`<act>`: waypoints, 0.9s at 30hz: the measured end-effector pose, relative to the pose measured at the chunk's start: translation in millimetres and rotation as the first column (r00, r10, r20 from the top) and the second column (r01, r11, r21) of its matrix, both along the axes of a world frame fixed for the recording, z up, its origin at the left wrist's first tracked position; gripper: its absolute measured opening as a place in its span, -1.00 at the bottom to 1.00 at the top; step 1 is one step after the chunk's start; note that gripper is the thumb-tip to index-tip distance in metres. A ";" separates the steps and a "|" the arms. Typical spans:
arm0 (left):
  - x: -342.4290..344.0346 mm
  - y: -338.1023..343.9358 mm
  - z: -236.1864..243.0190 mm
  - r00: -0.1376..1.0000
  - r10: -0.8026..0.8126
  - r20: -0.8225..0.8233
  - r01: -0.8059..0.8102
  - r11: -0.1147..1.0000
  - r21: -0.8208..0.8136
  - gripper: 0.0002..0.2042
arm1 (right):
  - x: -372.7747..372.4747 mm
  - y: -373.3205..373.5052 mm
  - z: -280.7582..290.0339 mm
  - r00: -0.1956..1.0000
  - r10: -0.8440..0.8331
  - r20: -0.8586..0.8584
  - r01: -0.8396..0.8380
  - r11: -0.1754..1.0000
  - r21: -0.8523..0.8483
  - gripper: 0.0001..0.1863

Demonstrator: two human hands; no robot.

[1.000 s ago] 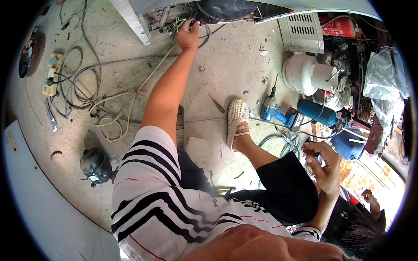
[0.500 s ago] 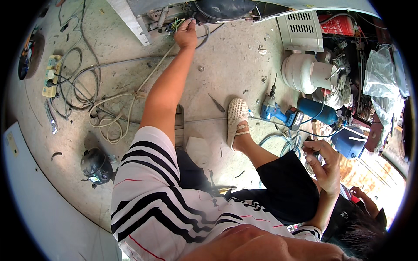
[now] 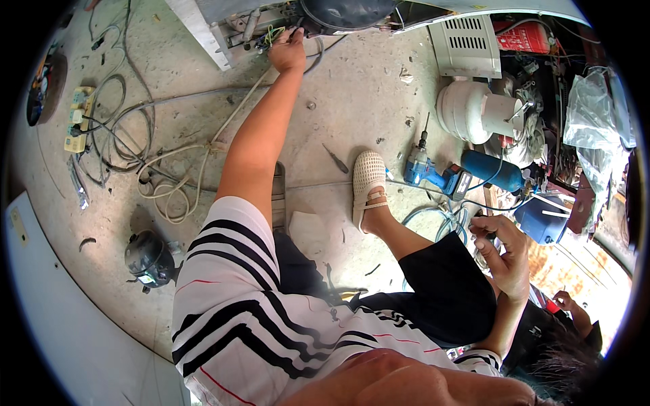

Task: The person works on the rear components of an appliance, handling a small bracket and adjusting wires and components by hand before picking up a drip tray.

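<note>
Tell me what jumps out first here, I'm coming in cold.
The left hand is stretched far forward into the wiring beside a black compressor at the top edge. The right hand is raised at the right, fingers curled around something small. Between them, a blue cordless drill lies on the concrete floor by a white sandal.

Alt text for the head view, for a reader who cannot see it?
A seated person's left hand reaches into wiring at an appliance's base beside a black compressor. The right hand holds a small dark object; a blue drill lies on the concrete floor.
</note>
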State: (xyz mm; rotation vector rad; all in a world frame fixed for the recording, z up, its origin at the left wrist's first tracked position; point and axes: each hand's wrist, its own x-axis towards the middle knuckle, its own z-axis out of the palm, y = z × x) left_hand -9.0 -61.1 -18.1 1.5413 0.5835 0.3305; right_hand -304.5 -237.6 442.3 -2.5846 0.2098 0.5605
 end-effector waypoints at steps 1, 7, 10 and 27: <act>-1.4 -1.8 2.6 1.000 0.006 0.021 -0.006 1.000 0.002 -0.70 | -0.8 -0.4 0.4 1.000 -0.004 -0.001 0.004 1.000 -0.003 -0.72; -0.7 0.1 -0.7 0.997 0.000 0.081 0.000 1.000 -0.004 -0.76 | -0.4 -0.4 0.4 1.000 0.011 0.002 -0.011 1.000 0.008 -0.72; 4.0 0.9 -17.4 0.991 0.003 0.137 0.001 1.000 -0.026 -0.80 | -1.1 -1.7 -0.7 1.000 0.009 0.013 -0.009 1.000 0.002 -0.72; -1.1 8.0 -19.5 0.986 -0.100 0.133 0.075 0.980 0.187 -0.79 | 1.4 0.9 0.7 1.000 0.016 0.002 -0.016 1.000 0.001 -0.73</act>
